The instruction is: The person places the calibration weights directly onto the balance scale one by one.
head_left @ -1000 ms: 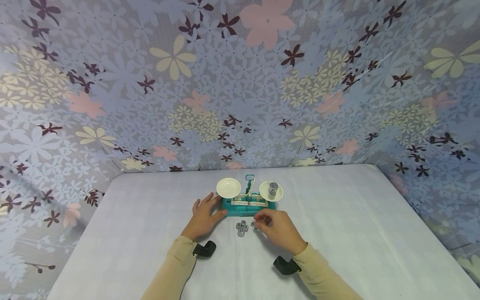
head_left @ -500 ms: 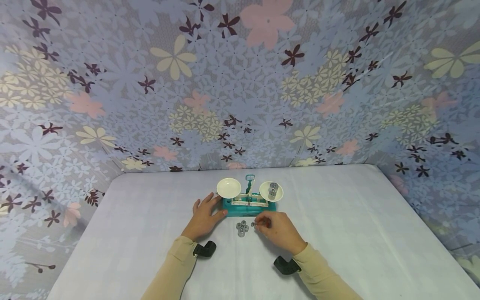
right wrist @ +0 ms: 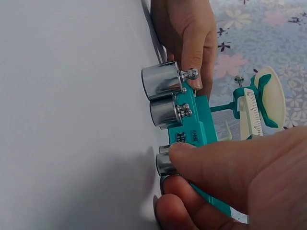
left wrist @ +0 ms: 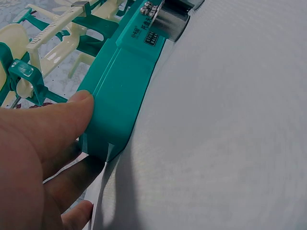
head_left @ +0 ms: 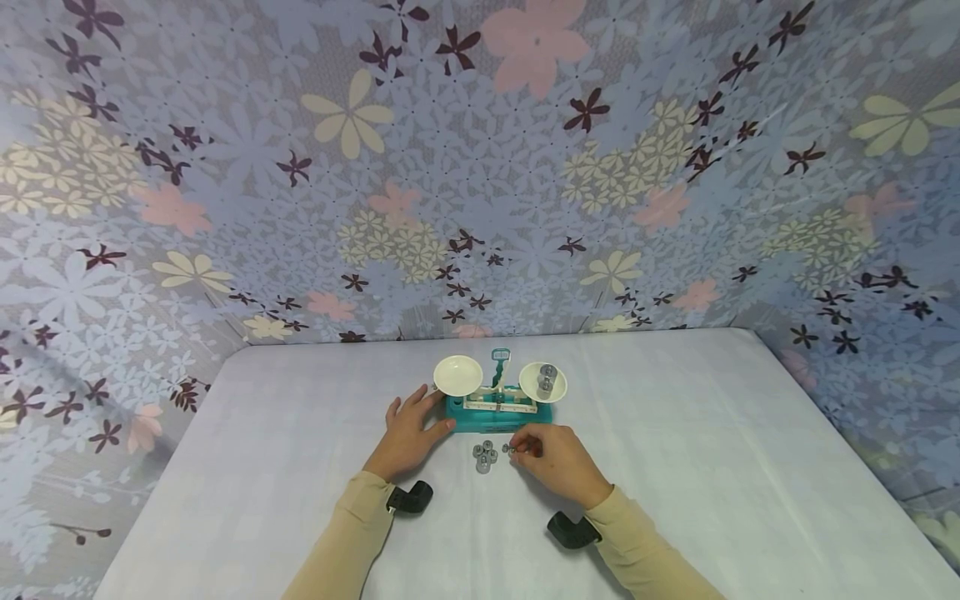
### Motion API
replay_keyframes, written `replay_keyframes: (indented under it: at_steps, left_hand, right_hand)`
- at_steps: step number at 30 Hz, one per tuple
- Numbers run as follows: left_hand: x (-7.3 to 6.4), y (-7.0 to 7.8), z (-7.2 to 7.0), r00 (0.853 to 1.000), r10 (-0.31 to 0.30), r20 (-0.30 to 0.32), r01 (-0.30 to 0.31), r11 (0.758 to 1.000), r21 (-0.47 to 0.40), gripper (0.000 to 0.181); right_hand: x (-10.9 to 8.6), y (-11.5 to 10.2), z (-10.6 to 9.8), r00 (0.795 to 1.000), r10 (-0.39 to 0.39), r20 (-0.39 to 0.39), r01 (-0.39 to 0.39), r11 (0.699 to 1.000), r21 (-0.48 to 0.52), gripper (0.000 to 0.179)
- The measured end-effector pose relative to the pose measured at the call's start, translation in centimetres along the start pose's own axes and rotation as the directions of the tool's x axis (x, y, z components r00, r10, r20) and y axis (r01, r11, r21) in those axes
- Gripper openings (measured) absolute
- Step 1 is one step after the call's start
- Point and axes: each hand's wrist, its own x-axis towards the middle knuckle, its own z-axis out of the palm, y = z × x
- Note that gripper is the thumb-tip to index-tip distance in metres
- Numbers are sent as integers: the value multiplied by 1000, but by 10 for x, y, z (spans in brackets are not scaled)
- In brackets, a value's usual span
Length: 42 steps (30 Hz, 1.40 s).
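Observation:
A teal balance scale [head_left: 498, 422] with cream pans stands on the white-covered table. My left hand [head_left: 405, 442] grips the left end of its base; in the left wrist view the thumb [left wrist: 81, 108] lies along the teal edge and the fingers go behind it. Just in front of the base, my right hand [head_left: 558, 460] pinches a small silver weight [right wrist: 165, 165] between thumb and fingertips. Left of those fingertips, several silver knobbed weights [head_left: 483, 464] stand in a tight cluster. Two larger weights [head_left: 547, 383] sit in the right pan, while the left pan [head_left: 457, 376] holds nothing.
White cloth [head_left: 712, 450] covers the table around the scale. A flower-patterned curtain [head_left: 480, 208] rises at the table's far edge. Black wrist cameras [head_left: 573, 532] are strapped over both sleeves.
My right hand has drawn back very slightly towards me, with its fingers still at the small weights. The left hand, the scale and the cluster of weights have stayed in place.

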Motion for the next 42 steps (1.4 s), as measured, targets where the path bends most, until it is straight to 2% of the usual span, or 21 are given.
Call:
replay_keyframes:
  at_steps: [22,35,42]
  left_hand:
    - [0,1,0,1000,5,0,-5,1000,-13,58]
    - [-1,1,0,1000,-4,1,4,1000,-12,59]
    - [-1,1,0,1000,-4,4,4,1000,-12,59]
  right_hand:
    - [0,2,1,999,-24,-40,24,1000,18,4]
    - [0,-4,-4,997,-53,-58,54,999,10,5]
    - [-1,-8,-6,997,-44,-58,44,999,2,6]
